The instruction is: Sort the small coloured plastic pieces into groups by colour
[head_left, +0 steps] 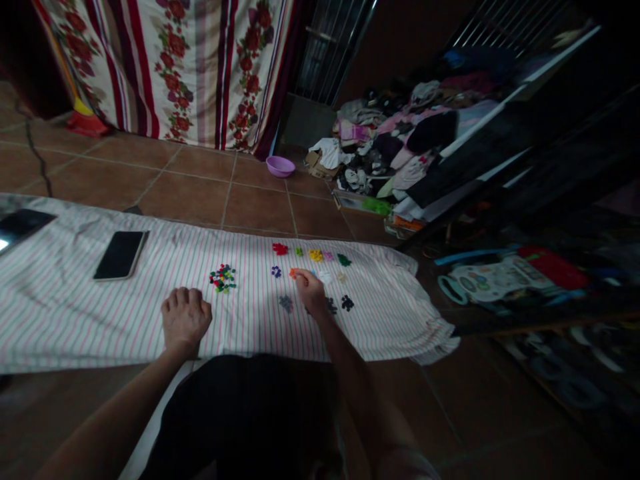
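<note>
My right hand (311,292) is closed in a pinch, its fingertips at some small orange pieces (293,273). Whatever lies between the fingers is too small to make out. On the striped cloth, my left hand (186,317) rests in a loose fist, knuckles up. Just beyond it lies a mixed-colour pile of small pieces (223,278). Around my right hand are separate colour groups: red pieces (280,249), yellow pieces (315,255), dark green pieces (343,259), purple pieces (276,271), grey pieces (285,303) and black pieces (347,303). My right hand partly covers others.
The striped cloth (150,333) covers a long low surface. A phone (120,255) lies on its left part, and another dark device (23,227) sits at the far left. Beyond stand a purple basin (281,167) and a heap of clothes (395,133) on the tiled floor.
</note>
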